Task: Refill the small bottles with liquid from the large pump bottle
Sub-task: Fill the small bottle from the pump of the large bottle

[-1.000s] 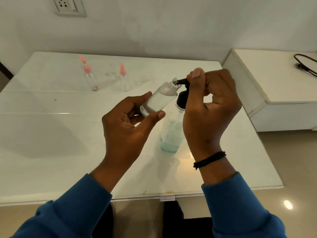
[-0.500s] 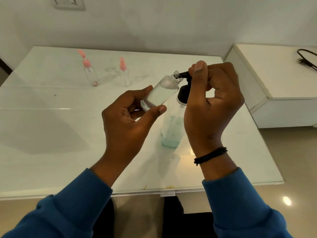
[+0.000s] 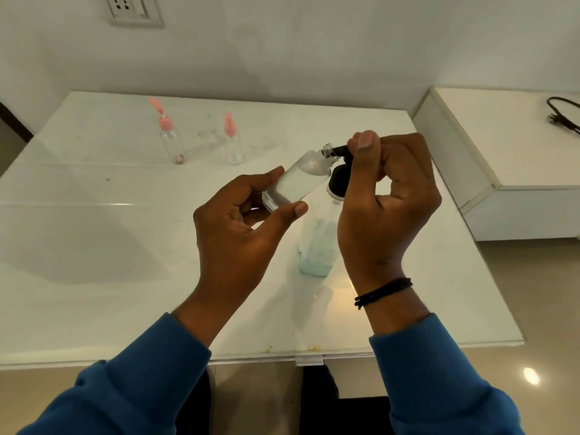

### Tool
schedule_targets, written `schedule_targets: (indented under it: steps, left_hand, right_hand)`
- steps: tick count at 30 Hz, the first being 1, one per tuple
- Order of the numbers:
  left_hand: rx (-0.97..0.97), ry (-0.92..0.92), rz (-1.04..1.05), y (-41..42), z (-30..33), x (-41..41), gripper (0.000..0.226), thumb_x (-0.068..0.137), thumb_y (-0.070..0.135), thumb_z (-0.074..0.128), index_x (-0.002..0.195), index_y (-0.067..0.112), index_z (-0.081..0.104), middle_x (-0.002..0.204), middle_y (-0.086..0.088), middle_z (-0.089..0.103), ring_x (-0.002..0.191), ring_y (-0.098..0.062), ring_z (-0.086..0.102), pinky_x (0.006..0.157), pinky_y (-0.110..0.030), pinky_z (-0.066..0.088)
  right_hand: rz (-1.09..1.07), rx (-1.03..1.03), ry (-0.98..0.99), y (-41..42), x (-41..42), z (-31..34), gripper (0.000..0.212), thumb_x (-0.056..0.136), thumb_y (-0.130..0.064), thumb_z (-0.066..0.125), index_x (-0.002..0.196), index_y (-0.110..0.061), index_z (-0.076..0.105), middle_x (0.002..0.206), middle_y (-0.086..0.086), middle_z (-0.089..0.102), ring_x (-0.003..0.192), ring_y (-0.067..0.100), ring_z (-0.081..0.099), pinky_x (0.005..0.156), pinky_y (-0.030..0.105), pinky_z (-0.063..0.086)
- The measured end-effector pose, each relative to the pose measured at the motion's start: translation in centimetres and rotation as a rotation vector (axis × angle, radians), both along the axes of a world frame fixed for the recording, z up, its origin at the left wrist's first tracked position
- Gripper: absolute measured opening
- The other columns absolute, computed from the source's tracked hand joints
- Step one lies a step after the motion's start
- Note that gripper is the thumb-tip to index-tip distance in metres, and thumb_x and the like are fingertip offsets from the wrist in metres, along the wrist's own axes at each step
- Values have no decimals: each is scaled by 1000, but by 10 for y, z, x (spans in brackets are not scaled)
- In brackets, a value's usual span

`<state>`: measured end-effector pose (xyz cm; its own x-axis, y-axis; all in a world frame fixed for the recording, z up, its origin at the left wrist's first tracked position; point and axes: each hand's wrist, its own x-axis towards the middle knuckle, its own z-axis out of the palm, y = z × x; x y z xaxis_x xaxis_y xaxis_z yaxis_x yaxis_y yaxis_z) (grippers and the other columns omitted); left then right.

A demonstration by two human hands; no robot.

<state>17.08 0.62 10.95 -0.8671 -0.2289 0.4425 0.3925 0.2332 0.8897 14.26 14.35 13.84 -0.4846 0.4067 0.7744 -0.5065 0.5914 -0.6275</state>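
The left hand (image 3: 241, 224) grips a small clear bottle (image 3: 296, 183), tilted, its open neck at the black pump nozzle (image 3: 340, 149). The right hand (image 3: 386, 196) curls over that pump head — thumb on top. The large pump bottle (image 3: 317, 243) stands on the white table (image 3: 94, 277), apparently nearly empty. Farther back stand two pink-capped bottles (image 3: 171, 138) — well apart from the hands.

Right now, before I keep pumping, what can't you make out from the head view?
- Pump top: the right hand covers it, so the press can't be seen.
- Spout meeting the small bottle's mouth: too small to see any flow.
- Fill level in the small bottle: blurred, and the left hand's fingers cover its base.
- Two far pink-capped bottles: contents too small to judge.
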Motion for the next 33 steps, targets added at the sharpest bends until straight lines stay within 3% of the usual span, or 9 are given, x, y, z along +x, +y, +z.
schedule_targets:
  steps: [13, 20, 26, 33]
  left_hand:
    - [8, -13, 7, 0, -2, -1, 46, 79, 24, 86, 118, 5, 71, 112, -3, 74, 104, -17, 73, 82, -23, 61]
    - [-4, 7, -9, 1, 2, 0, 46, 80, 23, 85, 119, 4, 70, 112, -2, 73, 104, -13, 72, 82, -16, 57]
    - [0, -9, 7, 0, -2, 0, 47, 80, 26, 85, 119, 4, 70, 114, -4, 73, 105, -17, 72, 83, -20, 60]
    - [-15, -6, 3, 2, 1, 0, 47, 81, 28, 83, 120, 6, 70, 113, 2, 73, 104, -10, 72, 83, -14, 56]
  right_hand:
    - [8, 7, -4, 0, 0, 2, 27, 99, -12, 61, 74, -5, 67, 77, -5, 55, 69, 23, 53, 59, 50, 44]
    - [-23, 22, 16, 4, -2, 8, 28, 99, -13, 61, 72, -5, 68, 75, -5, 56, 67, 26, 53, 59, 51, 43]
    - [11, -3, 17, -1, -3, 1, 30, 99, -13, 60, 74, -1, 68, 77, -3, 57, 67, 25, 55, 58, 51, 44]
    - [-19, 4, 9, 3, -3, 8, 26, 99, -15, 61, 75, -7, 68, 77, -7, 56, 69, 24, 54, 59, 53, 45]
